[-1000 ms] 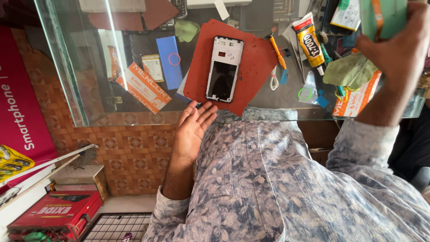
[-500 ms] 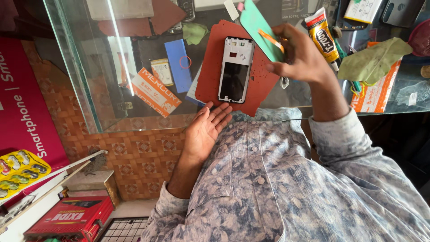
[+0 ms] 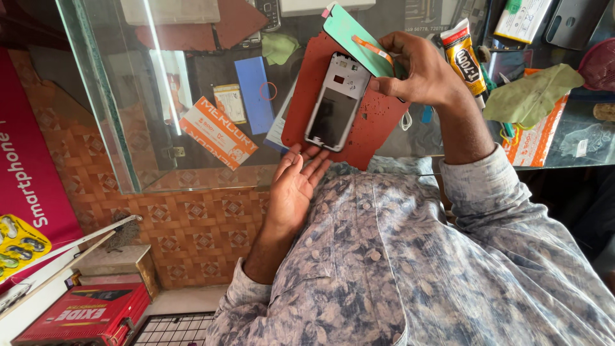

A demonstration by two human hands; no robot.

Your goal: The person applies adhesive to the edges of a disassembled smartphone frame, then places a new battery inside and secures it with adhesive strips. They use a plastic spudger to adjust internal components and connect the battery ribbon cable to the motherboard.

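Note:
A white phone frame with a dark screen [image 3: 336, 102] lies on a red mat [image 3: 378, 125] on the glass counter. My right hand [image 3: 419, 70] grips a thin teal panel with an orange strip [image 3: 352, 32], tilted just above the frame's upper right corner. My left hand [image 3: 295, 186] rests palm up at the counter's near edge. Its spread fingers hold nothing, and the fingertips lie just below the frame's lower end, close to the mat.
A glue tube [image 3: 462, 56] and a green cloth [image 3: 535, 96] lie right of the mat. A blue card [image 3: 255, 93], a small green cloth [image 3: 280, 46] and an orange-white box [image 3: 214, 131] sit to the left. A red box [image 3: 83, 314] is on the floor.
My right hand has carried the teal panel from the far right over to the phone frame. My left hand has stayed at the counter edge.

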